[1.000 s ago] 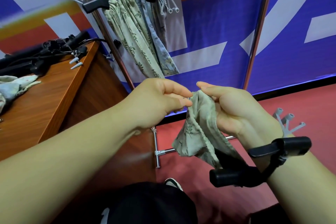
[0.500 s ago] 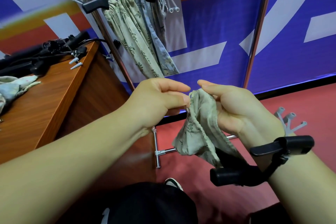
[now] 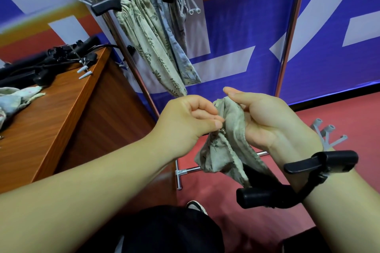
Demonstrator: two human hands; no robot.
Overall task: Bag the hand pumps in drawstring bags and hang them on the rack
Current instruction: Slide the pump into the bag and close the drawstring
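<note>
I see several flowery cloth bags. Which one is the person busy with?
Start at the metal rack before the blue banner, where other bags hang high. Lower down, centre, the left hand and right hand hold a beige leaf-print bag between them. Only this one is in hand, with a black pump sticking out below.
</note>
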